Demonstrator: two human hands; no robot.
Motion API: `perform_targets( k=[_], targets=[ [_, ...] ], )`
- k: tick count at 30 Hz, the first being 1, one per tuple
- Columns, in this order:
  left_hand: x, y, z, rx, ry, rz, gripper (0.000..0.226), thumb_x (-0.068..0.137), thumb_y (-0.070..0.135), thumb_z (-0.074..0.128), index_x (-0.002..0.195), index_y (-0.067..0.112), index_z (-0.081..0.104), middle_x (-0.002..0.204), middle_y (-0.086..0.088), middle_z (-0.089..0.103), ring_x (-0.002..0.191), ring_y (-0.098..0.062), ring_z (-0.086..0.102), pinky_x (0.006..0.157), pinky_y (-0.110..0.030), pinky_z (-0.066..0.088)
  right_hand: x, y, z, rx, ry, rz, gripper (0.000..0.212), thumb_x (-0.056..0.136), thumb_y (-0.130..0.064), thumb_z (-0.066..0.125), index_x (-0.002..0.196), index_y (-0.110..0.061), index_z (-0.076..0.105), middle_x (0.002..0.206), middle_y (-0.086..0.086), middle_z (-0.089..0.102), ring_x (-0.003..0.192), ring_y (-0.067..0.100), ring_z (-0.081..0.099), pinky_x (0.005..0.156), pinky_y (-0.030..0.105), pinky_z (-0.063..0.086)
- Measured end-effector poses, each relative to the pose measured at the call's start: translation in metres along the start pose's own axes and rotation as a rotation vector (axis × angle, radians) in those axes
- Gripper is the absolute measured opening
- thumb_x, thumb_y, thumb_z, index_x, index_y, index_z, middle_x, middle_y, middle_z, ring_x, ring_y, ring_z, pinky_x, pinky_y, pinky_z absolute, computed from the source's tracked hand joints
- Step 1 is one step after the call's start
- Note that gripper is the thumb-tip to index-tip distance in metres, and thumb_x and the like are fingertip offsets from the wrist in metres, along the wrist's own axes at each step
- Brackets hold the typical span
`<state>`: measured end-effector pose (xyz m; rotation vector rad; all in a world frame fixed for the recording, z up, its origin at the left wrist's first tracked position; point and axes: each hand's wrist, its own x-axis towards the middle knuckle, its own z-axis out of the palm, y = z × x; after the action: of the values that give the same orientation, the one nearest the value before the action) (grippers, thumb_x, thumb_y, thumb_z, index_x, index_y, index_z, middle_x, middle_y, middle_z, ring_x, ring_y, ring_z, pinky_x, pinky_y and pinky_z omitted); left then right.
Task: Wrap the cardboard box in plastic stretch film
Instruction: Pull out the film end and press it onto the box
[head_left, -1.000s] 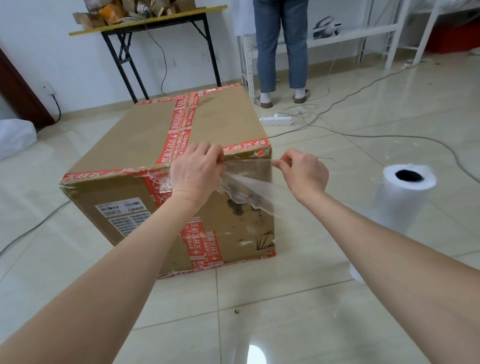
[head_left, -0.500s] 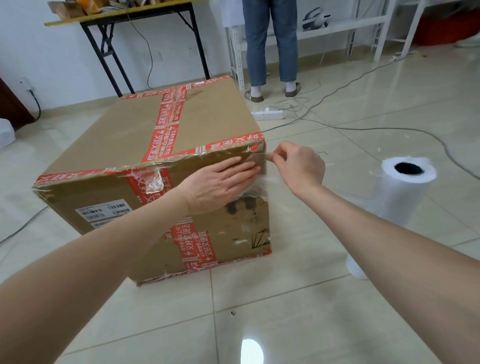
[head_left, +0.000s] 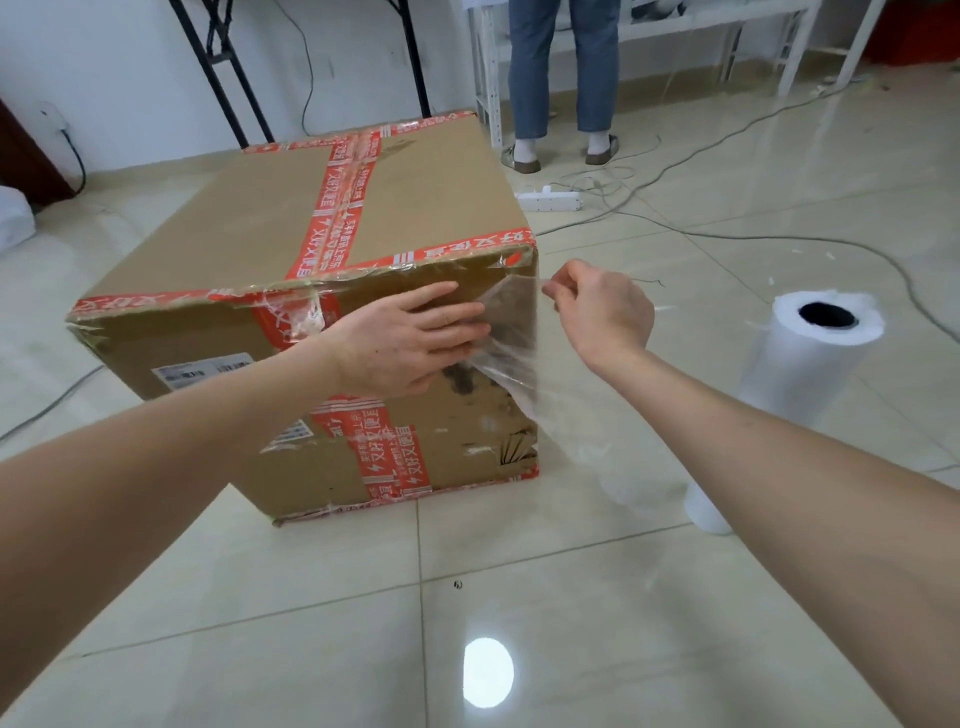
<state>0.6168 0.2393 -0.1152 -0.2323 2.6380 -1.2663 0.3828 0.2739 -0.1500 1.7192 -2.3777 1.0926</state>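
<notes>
Film (head_left: 511, 332) needs tension: left hand (head_left: 410, 340), fingers flat, pins it to the box (head_left: 249, 249) on the floor (head_left: 311, 623) at twelve o'clock; right hand (head_left: 602, 312), at two o'clock, pinches its edge; pull taut.

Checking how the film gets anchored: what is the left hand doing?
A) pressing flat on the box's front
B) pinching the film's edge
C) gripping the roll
A: the left hand lies flat against the front of the box; the right hand pinches the film.
</notes>
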Motion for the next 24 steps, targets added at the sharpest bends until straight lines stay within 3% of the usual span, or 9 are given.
perform_targets(
  k=[3, 6, 9, 10, 12, 13, 15, 19, 24],
  targets=[
    [0.0, 0.004, -0.011, -0.043, 0.109, -0.067, 0.03, 0.088, 0.029, 0.055, 0.114, 0.02, 0.068, 0.12, -0.005, 0.065, 0.118, -0.027, 0.055, 0.113, -0.048, 0.027, -0.003, -0.002, 0.006, -0.004, 0.048, -0.038, 0.024, 0.092, -0.043, 0.051, 0.093, -0.025, 0.066, 0.083, 0.007, 0.067, 0.079, 0.03, 0.057, 0.06, 0.029, 0.034],
    [0.02, 0.002, -0.022, -0.103, 0.274, -0.005, 0.023, 0.09, 0.017, 0.05, 0.105, 0.015, 0.067, 0.101, -0.004, 0.067, 0.088, -0.023, 0.06, 0.09, -0.038, 0.044, -0.002, -0.003, 0.001, -0.013, 0.106, -0.07, 0.023, 0.091, -0.041, 0.055, 0.093, -0.023, 0.07, 0.08, 0.01, 0.066, 0.086, 0.031, 0.056, 0.065, 0.031, 0.031],
    [0.049, -0.001, -0.026, -0.077, 0.298, 0.177, 0.026, 0.091, 0.015, 0.046, 0.095, 0.016, 0.071, 0.104, -0.003, 0.066, 0.094, -0.022, 0.062, 0.087, -0.036, 0.05, 0.001, -0.006, -0.007, -0.073, 0.079, -0.099, 0.022, 0.09, -0.039, 0.055, 0.093, -0.023, 0.07, 0.084, 0.005, 0.069, 0.094, 0.028, 0.055, 0.074, 0.034, 0.035],
    [0.055, -0.004, -0.023, -0.029, 0.267, 0.201, 0.027, 0.091, 0.017, 0.047, 0.103, 0.017, 0.071, 0.114, -0.004, 0.065, 0.107, -0.023, 0.06, 0.098, -0.039, 0.047, 0.002, -0.006, -0.01, -0.094, 0.067, -0.095, 0.022, 0.091, -0.04, 0.055, 0.093, -0.024, 0.07, 0.086, 0.003, 0.07, 0.095, 0.027, 0.054, 0.078, 0.035, 0.036],
    [0.059, -0.011, -0.012, 0.074, 0.125, 0.168, 0.045, 0.094, 0.023, 0.044, 0.137, 0.012, 0.048, 0.147, -0.012, 0.04, 0.14, -0.026, 0.031, 0.119, -0.045, 0.012, 0.003, -0.005, -0.018, -0.128, 0.031, -0.064, 0.023, 0.092, -0.04, 0.052, 0.095, -0.025, 0.069, 0.092, 0.0, 0.071, 0.099, 0.025, 0.053, 0.084, 0.036, 0.036],
    [0.058, -0.015, -0.006, 0.128, 0.026, 0.161, 0.058, 0.095, 0.027, 0.041, 0.148, 0.007, 0.027, 0.156, -0.015, 0.019, 0.146, -0.028, 0.01, 0.116, -0.047, -0.007, 0.003, -0.005, -0.021, -0.147, 0.014, -0.046, 0.023, 0.092, -0.041, 0.051, 0.096, -0.026, 0.068, 0.094, -0.001, 0.07, 0.1, 0.024, 0.053, 0.086, 0.035, 0.035],
    [0.055, -0.02, -0.002, 0.23, -0.083, 0.177, 0.071, 0.097, 0.035, 0.036, 0.15, 0.004, 0.002, 0.158, -0.016, -0.005, 0.145, -0.031, -0.01, 0.106, -0.05, -0.024, 0.001, -0.005, -0.027, -0.193, -0.012, -0.012, 0.023, 0.093, -0.04, 0.05, 0.102, -0.027, 0.066, 0.101, -0.003, 0.069, 0.104, 0.022, 0.05, 0.091, 0.034, 0.032],
    [0.056, -0.024, -0.003, 0.279, -0.049, 0.211, 0.08, 0.096, 0.045, 0.033, 0.148, -0.001, -0.006, 0.157, -0.019, -0.007, 0.145, -0.034, -0.008, 0.106, -0.052, -0.024, -0.022, -0.004, -0.037, -0.257, 0.043, 0.047, 0.025, 0.089, -0.03, 0.056, 0.114, -0.025, 0.062, 0.115, -0.001, 0.059, 0.113, 0.023, 0.044, 0.099, 0.032, 0.028],
    [0.058, -0.021, 0.009, 0.286, -0.003, 0.277, 0.075, 0.098, 0.041, 0.026, 0.147, -0.003, -0.012, 0.155, -0.023, -0.013, 0.143, -0.039, -0.011, 0.105, -0.054, -0.024, -0.079, 0.014, -0.046, -0.224, 0.296, 0.392, 0.019, 0.08, -0.019, 0.067, 0.099, -0.018, 0.062, 0.104, 0.009, 0.054, 0.1, 0.03, 0.048, 0.081, 0.036, 0.036]
  ],
)
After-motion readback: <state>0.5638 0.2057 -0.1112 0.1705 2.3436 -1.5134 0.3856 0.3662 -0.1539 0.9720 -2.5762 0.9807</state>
